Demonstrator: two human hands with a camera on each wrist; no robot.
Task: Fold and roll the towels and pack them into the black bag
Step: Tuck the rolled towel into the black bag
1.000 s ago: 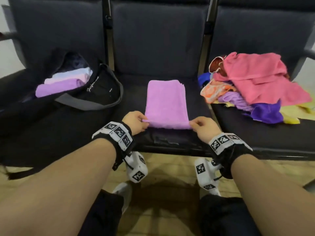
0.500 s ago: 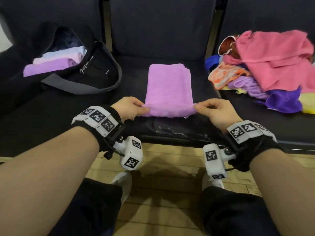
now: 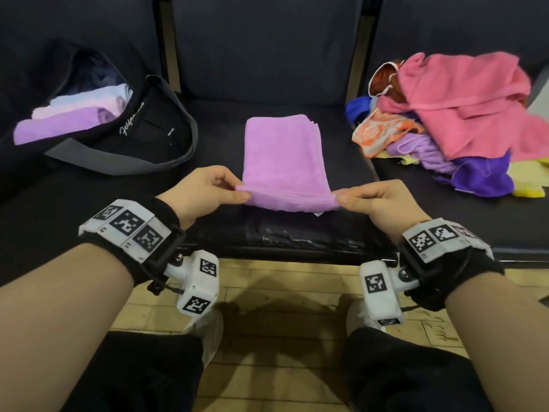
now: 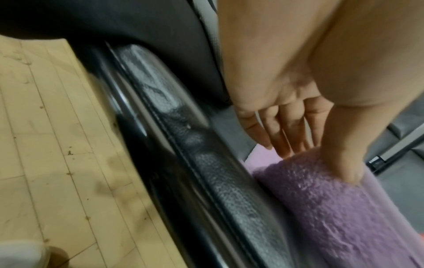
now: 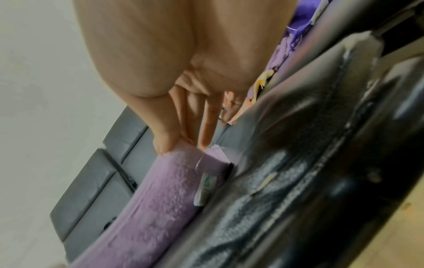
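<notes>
A folded lilac towel point(image 3: 282, 156) lies lengthwise on the middle black seat point(image 3: 335, 171). Its near end is lifted and curled over. My left hand point(image 3: 237, 193) pinches the near left corner, thumb on top and fingers beneath, as the left wrist view shows on the towel point(image 4: 321, 195). My right hand point(image 3: 341, 197) pinches the near right corner; in the right wrist view the thumb and fingers clamp the towel point(image 5: 149, 199) beside its white label point(image 5: 205, 190). The black bag point(image 3: 118, 135) lies open on the left seat with rolled lilac and pale towels point(image 3: 68, 120) inside.
A heap of loose towels point(image 3: 457, 114) in pink, orange, purple and yellow covers the right seat. The bag's grey strap point(image 3: 166, 162) loops toward the middle seat. Below the seat's worn front edge point(image 3: 282, 236) are my knees and the wooden floor point(image 3: 276, 322).
Both hands have lifted the towel's near edge off the seat and begun curling it over toward the far end. The head view has moved closer.
</notes>
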